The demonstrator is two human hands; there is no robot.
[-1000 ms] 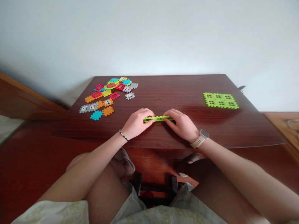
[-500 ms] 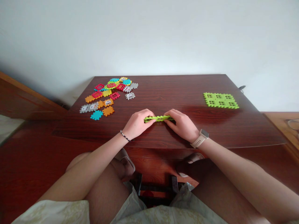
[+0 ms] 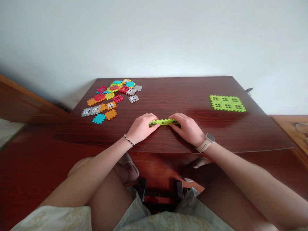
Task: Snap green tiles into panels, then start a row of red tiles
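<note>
The left hand (image 3: 141, 126) and right hand (image 3: 189, 128) each pinch an end of the green tile strip (image 3: 164, 122) at the table (image 3: 168, 93); even, level pressure should keep its joints straight.

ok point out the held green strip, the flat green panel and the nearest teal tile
green strip (image 3: 163, 122): head view, exposed middle
flat green panel (image 3: 227, 103): head view, centre
nearest teal tile (image 3: 99, 119): head view, centre

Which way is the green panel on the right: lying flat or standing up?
Lying flat: the green panel rests with its whole face on the table, window holes pointing up.
</note>
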